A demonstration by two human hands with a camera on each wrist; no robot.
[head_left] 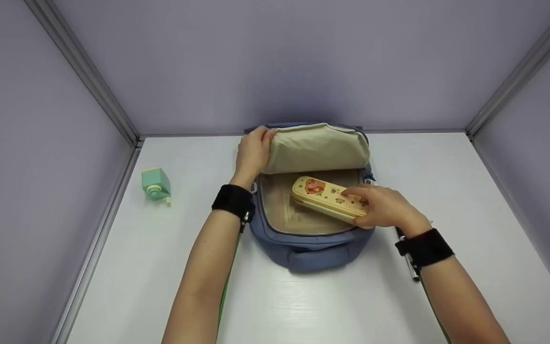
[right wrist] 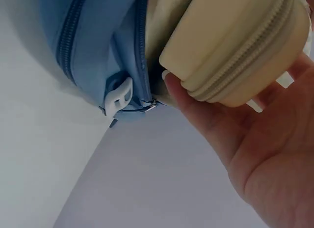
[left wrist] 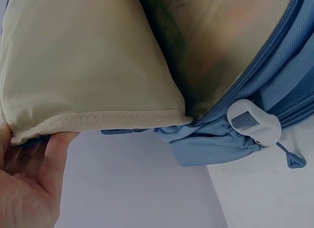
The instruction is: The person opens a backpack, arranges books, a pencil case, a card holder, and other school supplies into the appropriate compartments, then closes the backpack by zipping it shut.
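At frame center, my left hand [head_left: 252,152] pinches the backpack [head_left: 303,248] flap [head_left: 318,148] up. My right hand [head_left: 382,206] grips the yellow pencil case [head_left: 325,197] over the open bag; its cartoon stickers show no readable writing. A green bottle [head_left: 156,184] lies at left on the tabletop [head_left: 447,191].

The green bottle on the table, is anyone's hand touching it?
No: the green bottle lies alone at the left, apart from both hands, which are at the blue backpack.
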